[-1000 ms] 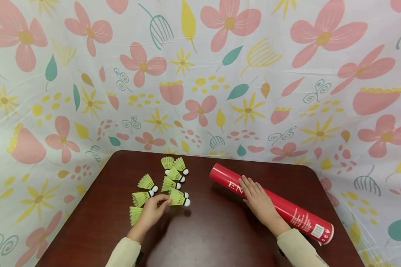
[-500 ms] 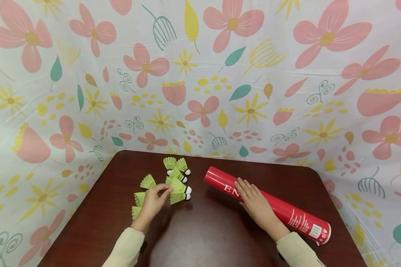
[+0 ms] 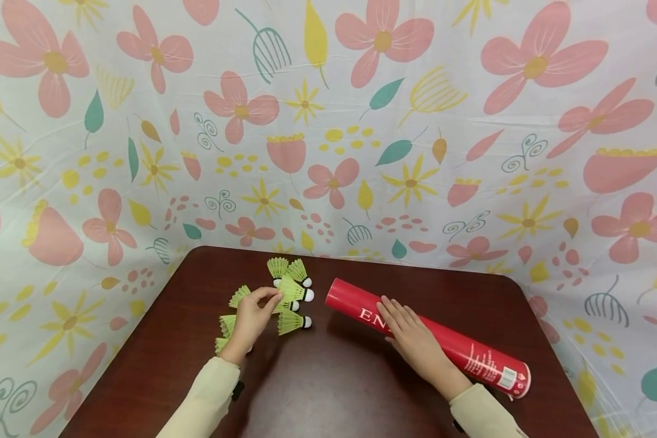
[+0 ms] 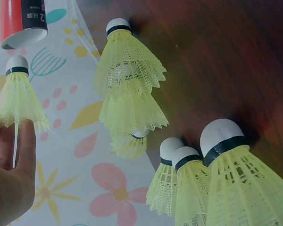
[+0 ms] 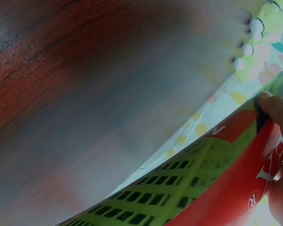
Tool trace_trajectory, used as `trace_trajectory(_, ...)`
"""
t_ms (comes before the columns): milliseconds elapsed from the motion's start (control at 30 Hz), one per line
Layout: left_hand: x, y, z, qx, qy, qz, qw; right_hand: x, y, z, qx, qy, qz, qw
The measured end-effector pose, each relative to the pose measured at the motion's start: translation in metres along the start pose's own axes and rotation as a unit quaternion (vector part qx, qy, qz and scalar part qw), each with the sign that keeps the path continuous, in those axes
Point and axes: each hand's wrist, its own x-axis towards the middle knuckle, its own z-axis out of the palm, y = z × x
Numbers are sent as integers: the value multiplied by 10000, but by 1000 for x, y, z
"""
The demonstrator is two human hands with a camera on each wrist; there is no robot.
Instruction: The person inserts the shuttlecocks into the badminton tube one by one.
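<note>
My left hand (image 3: 256,316) pinches a yellow shuttlecock (image 3: 292,289) by the edge of its skirt, white cork pointing right. In the left wrist view this shuttlecock (image 4: 21,94) is apart from the others, its cork just below the end of a red tube (image 4: 16,23). That tube (image 3: 350,298), a long shuttlecock tube with white lettering, slants across the right half of the table. My right hand (image 3: 413,344) grips it, fingers over the top; in the right wrist view the thumb (image 5: 273,103) presses on its side. The tube's left end faces the held shuttlecock.
More shuttlecocks lie on the dark brown table (image 3: 328,389): one (image 3: 291,322) just in front of the held one, several behind it, and several partly hidden beside my left forearm. A flower-patterned cloth (image 3: 328,121) hangs behind the table and along both sides.
My left hand has picked up a shuttlecock from the front of the middle row and carried it away from me. My right hand has shifted the tube leftward.
</note>
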Motion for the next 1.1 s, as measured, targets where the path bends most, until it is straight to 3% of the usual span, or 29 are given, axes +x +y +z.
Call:
trace_trajectory(333,8,1,8,-171,-86,262,9995,3,-6,-3,68,-106,-63,9999)
trace_trajectory(600,2,0,21,-204,-208,322,9991,3,-11,0,100,-90,-216,9997)
trace_trajectory(900,-2,-3,36,-210,-397,740,9962,2,-14,-1,161,-111,-182,9996)
trace_trajectory(1100,-5,-1,41,-263,-593,740,9951,1,-16,-1,189,-74,-185,9996)
